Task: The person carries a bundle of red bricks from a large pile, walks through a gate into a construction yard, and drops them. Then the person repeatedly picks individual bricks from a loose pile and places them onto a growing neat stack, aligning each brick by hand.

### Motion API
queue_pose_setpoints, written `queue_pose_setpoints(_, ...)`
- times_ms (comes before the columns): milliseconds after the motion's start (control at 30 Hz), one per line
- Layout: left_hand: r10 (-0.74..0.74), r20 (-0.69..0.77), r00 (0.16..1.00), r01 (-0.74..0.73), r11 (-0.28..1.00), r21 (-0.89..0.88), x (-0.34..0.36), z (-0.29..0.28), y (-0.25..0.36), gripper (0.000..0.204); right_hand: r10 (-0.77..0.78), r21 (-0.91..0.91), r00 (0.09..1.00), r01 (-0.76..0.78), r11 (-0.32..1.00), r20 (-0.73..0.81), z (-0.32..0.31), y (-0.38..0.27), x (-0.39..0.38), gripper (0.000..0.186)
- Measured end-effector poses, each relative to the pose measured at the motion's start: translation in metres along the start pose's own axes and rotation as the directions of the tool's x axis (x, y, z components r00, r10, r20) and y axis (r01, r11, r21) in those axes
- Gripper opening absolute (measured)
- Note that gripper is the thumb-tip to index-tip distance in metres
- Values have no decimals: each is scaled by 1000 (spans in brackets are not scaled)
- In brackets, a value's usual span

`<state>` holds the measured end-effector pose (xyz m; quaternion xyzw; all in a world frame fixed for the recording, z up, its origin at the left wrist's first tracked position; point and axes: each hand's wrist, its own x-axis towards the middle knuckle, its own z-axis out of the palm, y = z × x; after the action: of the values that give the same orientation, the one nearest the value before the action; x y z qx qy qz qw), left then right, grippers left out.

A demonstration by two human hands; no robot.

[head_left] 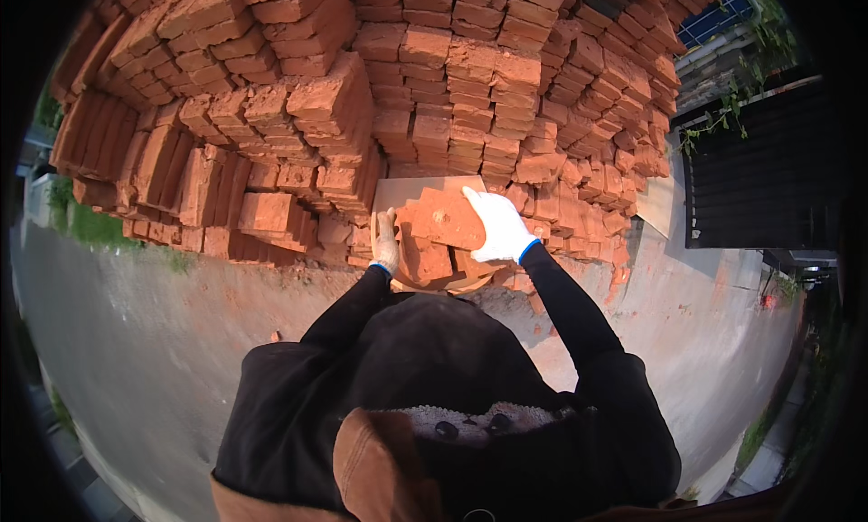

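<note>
My right hand (499, 228), in a white glove with a blue cuff, grips the right end of a red brick (443, 216). On the left, my gloved left hand (386, 242) is pressed along the left side of the same bricks, partly in shadow; its fingertips point away from me. More red bricks (425, 258) lie under the held one, close in front of my body. A tan sheet or board (389, 193) shows behind them, and a curved tan rim (475, 285) shows at their near side. My arm and body hide part of that rim.
Tall stacks of red bricks (452, 79) rise in front, stepping up on the left (316, 106) and sloping down on the right (579, 187). Brick bits and dust cover the concrete ground (163, 314) near them. A dark metal gate (755, 169) stands at the right.
</note>
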<state>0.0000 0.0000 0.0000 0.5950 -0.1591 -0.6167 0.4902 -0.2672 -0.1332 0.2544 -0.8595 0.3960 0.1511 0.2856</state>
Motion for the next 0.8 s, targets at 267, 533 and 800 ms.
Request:
queue_pose_setpoints(267, 37, -45, 998, -32, 993, 116, -28, -27, 26, 107, 83, 269, 936, 13, 963, -341, 69, 17, 21, 123)
queue_pose_setpoints(533, 20, 82, 996, -29, 994, 107, -27, 61, 3, 110, 697, 955, 700, -70, 287, -158, 233, 124, -10, 105)
queue_pose_setpoints(800, 9, 57, 998, -29, 934, 357, -27, 46, 25, 120, 700, 898, 683, -147, 414, -211, 221, 44, 17, 95)
